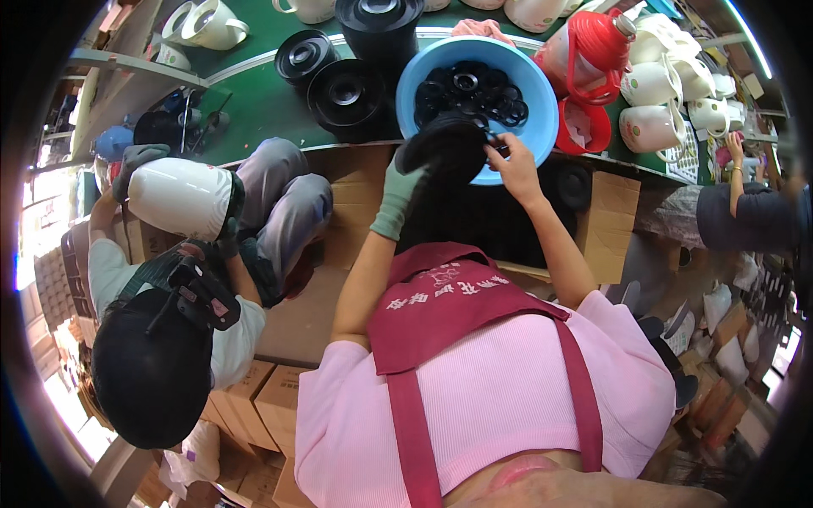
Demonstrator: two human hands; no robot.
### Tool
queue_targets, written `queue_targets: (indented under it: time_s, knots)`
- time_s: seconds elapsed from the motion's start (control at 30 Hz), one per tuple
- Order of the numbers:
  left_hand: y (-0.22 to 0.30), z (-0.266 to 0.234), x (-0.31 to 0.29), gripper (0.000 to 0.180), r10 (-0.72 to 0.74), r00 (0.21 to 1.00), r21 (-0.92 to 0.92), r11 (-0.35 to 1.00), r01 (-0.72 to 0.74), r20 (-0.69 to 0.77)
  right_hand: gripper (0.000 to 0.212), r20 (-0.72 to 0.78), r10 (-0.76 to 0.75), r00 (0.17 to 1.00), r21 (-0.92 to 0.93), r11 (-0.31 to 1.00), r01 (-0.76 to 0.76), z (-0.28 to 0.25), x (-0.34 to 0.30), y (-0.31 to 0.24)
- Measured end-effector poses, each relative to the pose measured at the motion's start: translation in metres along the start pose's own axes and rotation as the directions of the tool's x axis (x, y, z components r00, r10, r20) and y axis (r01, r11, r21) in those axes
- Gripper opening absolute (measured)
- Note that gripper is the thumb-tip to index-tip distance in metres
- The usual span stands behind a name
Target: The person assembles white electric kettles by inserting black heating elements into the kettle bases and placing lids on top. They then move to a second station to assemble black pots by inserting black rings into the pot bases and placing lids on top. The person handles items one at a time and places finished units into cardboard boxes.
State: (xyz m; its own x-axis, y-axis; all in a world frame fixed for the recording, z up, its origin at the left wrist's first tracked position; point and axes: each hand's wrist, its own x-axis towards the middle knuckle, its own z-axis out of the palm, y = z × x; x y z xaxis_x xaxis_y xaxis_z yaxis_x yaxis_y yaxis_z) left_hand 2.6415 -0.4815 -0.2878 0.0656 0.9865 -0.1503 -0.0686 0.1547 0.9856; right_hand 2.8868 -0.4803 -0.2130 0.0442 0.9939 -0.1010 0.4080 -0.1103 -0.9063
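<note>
My left hand (398, 188), in a green glove, grips a round black plastic lid (446, 146) from below, in front of a blue bowl (415, 76). My bare right hand (511, 161) touches the lid's right edge with its fingertips, pinching a small black part there. The blue bowl holds several black rubber rings (474, 91). I wear a pink shirt and a dark red apron.
A green conveyor belt (254, 93) carries black lids (345, 91), white jug bodies (212, 24) and a red jug (593, 51). On my left a seated person holds a white jug body (179, 197). Another person's arm (735, 165) reaches in at right. Cardboard boxes (254, 398) stand below.
</note>
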Motion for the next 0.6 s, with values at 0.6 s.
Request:
queue_targets:
  time_s: [0.6]
  knots:
    - [0.066,0.014,-0.07,0.067,0.049,0.991,-0.169,0.983,-0.069,-0.121,0.036,0.177,-0.057,0.983,-0.478,0.868,0.137,0.05,-0.061,-0.041]
